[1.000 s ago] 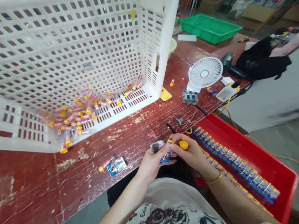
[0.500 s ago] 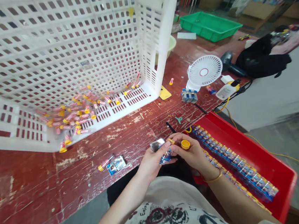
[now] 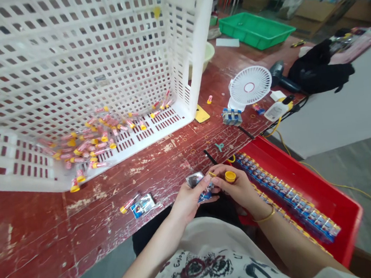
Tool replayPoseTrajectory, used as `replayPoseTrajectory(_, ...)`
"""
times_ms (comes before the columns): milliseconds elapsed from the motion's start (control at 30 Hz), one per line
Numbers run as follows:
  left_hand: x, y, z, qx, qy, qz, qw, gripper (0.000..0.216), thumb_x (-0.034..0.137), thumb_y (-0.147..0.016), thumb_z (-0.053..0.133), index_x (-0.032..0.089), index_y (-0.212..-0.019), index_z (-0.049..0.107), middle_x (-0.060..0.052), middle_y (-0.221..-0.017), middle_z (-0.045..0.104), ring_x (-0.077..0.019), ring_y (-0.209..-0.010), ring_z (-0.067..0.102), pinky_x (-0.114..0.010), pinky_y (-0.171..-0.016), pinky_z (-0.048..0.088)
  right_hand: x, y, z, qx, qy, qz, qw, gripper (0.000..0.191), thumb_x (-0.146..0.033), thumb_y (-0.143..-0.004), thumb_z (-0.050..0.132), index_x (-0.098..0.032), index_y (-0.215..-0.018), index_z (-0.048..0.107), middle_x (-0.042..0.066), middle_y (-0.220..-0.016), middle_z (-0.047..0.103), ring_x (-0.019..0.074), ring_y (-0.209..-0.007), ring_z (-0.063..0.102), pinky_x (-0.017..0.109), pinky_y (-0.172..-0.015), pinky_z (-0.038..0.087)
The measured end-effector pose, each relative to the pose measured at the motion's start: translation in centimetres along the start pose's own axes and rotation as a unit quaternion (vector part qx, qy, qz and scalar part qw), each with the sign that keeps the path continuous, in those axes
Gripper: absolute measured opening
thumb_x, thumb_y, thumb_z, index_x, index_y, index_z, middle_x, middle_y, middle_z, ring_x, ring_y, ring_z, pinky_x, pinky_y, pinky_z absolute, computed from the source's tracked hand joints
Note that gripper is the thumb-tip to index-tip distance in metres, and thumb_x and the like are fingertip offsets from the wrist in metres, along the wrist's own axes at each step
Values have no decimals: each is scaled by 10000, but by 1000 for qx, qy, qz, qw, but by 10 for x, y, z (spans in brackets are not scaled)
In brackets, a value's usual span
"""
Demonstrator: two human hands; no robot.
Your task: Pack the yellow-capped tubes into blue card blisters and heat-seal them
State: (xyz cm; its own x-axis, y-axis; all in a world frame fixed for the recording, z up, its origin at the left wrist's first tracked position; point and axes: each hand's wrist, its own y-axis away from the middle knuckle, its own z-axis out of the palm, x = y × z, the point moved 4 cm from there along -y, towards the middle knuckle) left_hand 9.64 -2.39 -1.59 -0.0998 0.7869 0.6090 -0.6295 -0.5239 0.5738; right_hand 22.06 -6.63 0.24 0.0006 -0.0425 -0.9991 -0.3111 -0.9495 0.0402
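My left hand [image 3: 187, 200] is closed on a small silver-and-blue foil packet [image 3: 194, 180] in front of my body, at the table edge. My right hand [image 3: 245, 192] meets it, its fingertips pinched at the packet's upper corner. A round yellow cap [image 3: 230, 177] sticks up between the right-hand fingers; the rest of that piece is hidden by the hand. To the left on the table lie another blue-and-silver packet [image 3: 143, 205] and a pink tube with a yellow cap [image 3: 129, 204], touching or nearly touching.
A white plastic crate [image 3: 158, 128], lying on its side, holds many wrapped pink tubes [image 3: 84, 146]. At right, a red tray [image 3: 339, 203] carries rows of blue packets [image 3: 286, 195]. A white fan [image 3: 250, 84], a packet bundle [image 3: 232, 116] and a green tray [image 3: 257, 31] stand farther back.
The view has shifted slightly, so the surroundings sit a little farther left. My hands stay together on the packet, with only small finger movement.
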Motion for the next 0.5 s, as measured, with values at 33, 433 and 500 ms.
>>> replayPoseTrajectory(33,-1,-1,0,-7,-11,-5,1000,390,430,-673,765,141,-923,686,-72,-802,715,-212,-749,677,-381,-711,574,2,0,-6,7,-11,13,1000,171,-355,-720,720,-209,-759,638,46,-939,652,172,-839,619,308,-764,517)
replayPoseTrajectory(433,-35,0,-23,-64,-178,-82,979,368,314,-795,643,118,-1105,611,-160,-1067,688,-238,-889,651,-387,-731,565,104,184,-247,340,174,320,867,279,-360,-474,818,-154,-546,645,-17,-416,531,89,-402,410,229,-385,327)
replayPoseTrajectory(500,-33,0,-21,-62,-191,-74,977,378,325,-801,633,116,-1114,600,-156,-1060,691,-231,-880,647,-377,-721,564,122,196,-248,338,174,342,859,259,-322,-459,817,-142,-552,655,-16,-410,541,92,-390,418,230,-381,336)
